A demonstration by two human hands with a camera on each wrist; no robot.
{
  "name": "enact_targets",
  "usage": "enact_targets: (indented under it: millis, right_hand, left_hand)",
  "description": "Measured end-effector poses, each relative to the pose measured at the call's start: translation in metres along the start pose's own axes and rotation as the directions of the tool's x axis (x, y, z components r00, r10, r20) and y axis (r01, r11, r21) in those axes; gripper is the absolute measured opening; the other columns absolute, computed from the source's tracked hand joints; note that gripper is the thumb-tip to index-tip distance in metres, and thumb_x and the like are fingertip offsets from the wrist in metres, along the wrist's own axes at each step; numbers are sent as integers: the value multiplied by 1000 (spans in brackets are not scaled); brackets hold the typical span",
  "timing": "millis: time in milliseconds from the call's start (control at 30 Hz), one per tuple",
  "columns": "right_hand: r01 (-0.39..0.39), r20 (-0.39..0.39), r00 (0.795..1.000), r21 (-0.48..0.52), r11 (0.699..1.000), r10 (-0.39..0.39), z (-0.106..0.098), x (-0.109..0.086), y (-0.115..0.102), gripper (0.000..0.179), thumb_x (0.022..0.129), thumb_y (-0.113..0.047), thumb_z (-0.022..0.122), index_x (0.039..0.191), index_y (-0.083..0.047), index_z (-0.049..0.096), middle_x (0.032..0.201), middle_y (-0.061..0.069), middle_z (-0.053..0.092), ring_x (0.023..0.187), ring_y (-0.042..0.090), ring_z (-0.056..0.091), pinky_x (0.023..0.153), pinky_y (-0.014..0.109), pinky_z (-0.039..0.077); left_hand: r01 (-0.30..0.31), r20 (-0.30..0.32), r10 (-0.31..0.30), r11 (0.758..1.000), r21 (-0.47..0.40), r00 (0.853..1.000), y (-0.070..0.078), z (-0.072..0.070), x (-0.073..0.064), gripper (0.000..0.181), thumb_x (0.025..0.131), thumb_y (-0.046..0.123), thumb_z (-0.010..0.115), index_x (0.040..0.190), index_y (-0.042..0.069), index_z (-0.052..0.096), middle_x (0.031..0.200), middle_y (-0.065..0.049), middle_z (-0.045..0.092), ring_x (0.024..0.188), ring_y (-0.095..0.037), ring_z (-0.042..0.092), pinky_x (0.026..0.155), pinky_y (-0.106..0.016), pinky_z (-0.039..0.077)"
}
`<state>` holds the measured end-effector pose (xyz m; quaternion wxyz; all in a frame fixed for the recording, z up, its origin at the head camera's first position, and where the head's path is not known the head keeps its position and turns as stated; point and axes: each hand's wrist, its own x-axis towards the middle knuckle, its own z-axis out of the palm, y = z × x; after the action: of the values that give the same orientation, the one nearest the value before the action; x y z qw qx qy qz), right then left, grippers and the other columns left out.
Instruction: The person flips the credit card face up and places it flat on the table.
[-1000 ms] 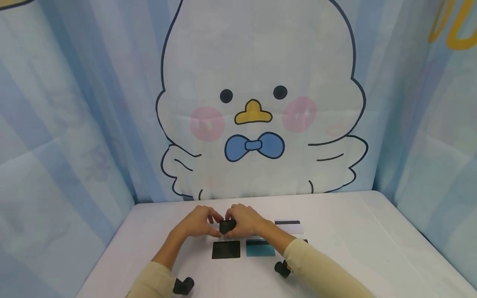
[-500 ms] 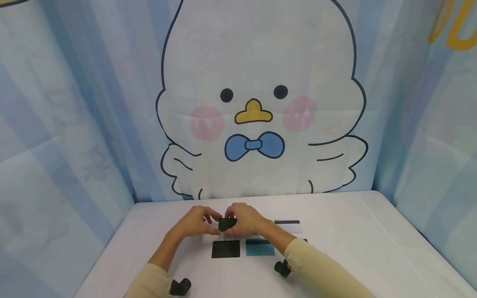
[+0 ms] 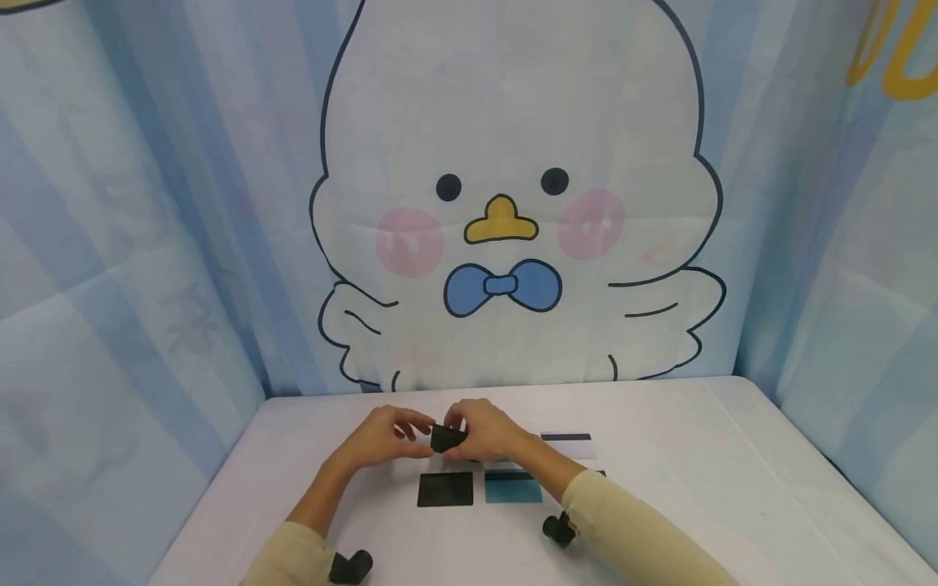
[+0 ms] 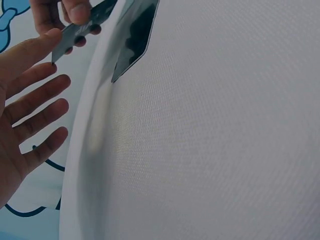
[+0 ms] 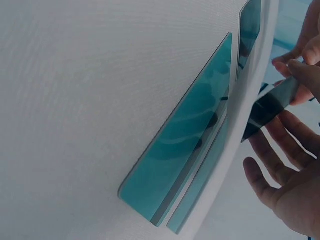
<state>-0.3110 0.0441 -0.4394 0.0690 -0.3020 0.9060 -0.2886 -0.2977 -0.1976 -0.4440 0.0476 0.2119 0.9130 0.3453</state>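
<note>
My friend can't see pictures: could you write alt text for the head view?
A person's left hand and right hand hold a dark card above a white table. Nearer the camera lie a black card and a teal card; a cartoon bird decorates the backdrop.

**Cloth booth, cartoon bird up front**

White table (image 3: 718, 472) under my left hand (image 3: 384, 435) and right hand (image 3: 482, 431), far corners rounded. Straight past them I've got a fabric backdrop (image 3: 733, 106): big white cartoon bird (image 3: 513, 98), black eyes (image 3: 449, 187), pink cheeks (image 3: 409, 242), yellow beak (image 3: 501, 225), blue bow tie (image 3: 502, 286). To their left, creased cloth wall (image 3: 110, 277) in pale blue stripes; to their right, a similar side panel (image 3: 843, 277), orange marks (image 3: 900, 81) up high. Light soft, fairly even.
</note>
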Motion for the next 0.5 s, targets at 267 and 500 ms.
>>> enact_targets:
  millis: [267,500]
  right_hand:
    - [-8,-4,1000,106,994,9,0,-1,3,46,82,-35,89,119,-16,69,108,-2,68,90,12,64,81,27,58]
    - [12,-43,999,193,981,-3,-3,-1,4,45,83,-32,88,117,-13,66,110,1,69,97,20,70,81,31,60]
  left_hand:
    - [-33,-14,32,997,-66,999,-2,0,1,47,84,35,87,126,19,75,114,-1,76,95,-17,67,91,-40,56]
    - [-59,-18,57,992,-110,998,-6,0,1,48,88,32,85,129,13,73,118,-9,76,97,-20,68,85,-31,56]
